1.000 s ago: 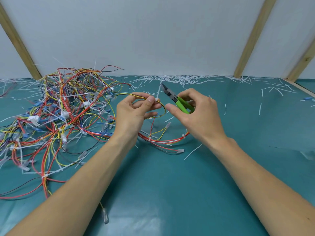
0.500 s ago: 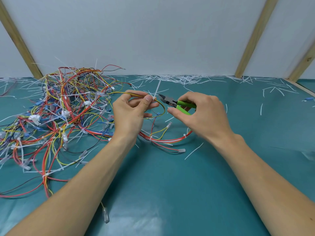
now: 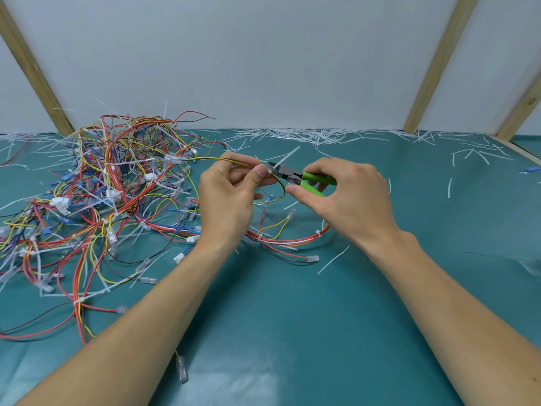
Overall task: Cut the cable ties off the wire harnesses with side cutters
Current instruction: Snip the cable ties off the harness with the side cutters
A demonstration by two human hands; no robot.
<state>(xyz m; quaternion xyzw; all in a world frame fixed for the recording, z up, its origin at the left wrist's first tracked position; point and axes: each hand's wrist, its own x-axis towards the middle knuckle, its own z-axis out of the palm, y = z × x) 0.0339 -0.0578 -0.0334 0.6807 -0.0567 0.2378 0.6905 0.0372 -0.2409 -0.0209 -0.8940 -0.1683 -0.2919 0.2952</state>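
Single head-worn view: we look forward and down across teal desk (image 3: 292,332) toward its far edge and white back wall (image 3: 263,54); near, both forearms entering from bottom edge.

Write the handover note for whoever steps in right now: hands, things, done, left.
Left hand pinches a yellow-and-black wire bundle at its white cable tie.
Right hand grips the green-handled side cutters, tip at that tie.
Done: many cut tie pieces lie along the back of the teal mat.
Left: this tie, then the tied harness pile on the left.
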